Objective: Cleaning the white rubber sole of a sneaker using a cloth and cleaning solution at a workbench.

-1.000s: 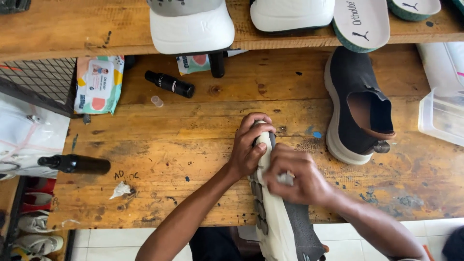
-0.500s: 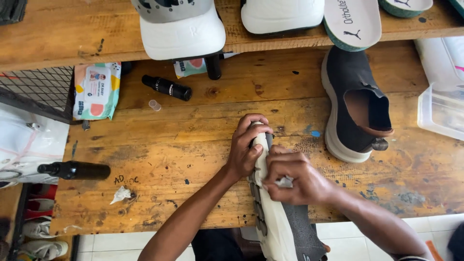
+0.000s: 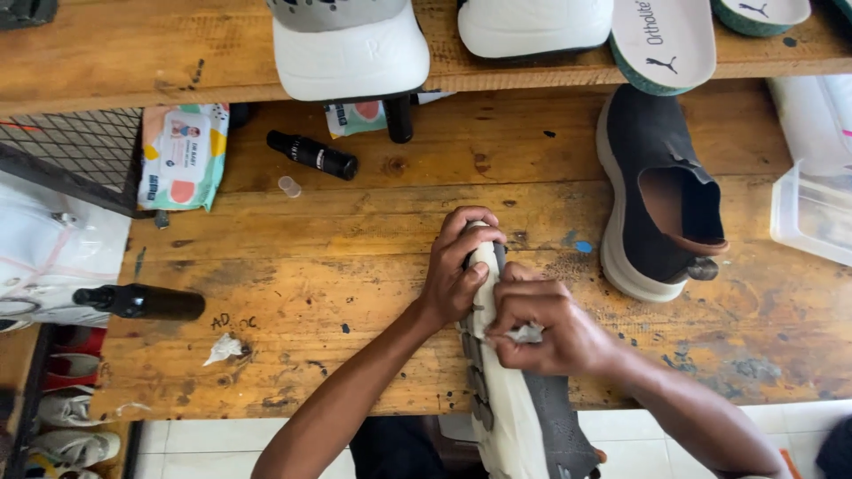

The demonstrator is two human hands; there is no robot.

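1. A grey knit shoe with a white sole is held on its side over the near edge of the wooden counter, its toe resting on the wood and its heel hanging off towards the person.
2. The toe is wrapped by the left hand; that grip is closed tightly around the shoe.
3. The right hand is pressed on the sole just behind the left, with a small white wad pinched in its narrow grip; what the wad is made of cannot be told.
4. To the right of the grips, well apart, a matching dark shoe is laid on the counter with its opening up.
5. Beyond the left grip, a small black bottle is lying on its side, with a clear cap just beside it.
6. Far to the left of the grips, a larger black bottle is lying at the counter's edge, and a crumpled white scrap is seen nearer.
7. A flat, rectangular soft pack in pale blue, white and coral is lying beyond and to the left.
8. On the shelf above, a white cap and a white insole are stored.
9. Nothing is set between the grips and the shoe.
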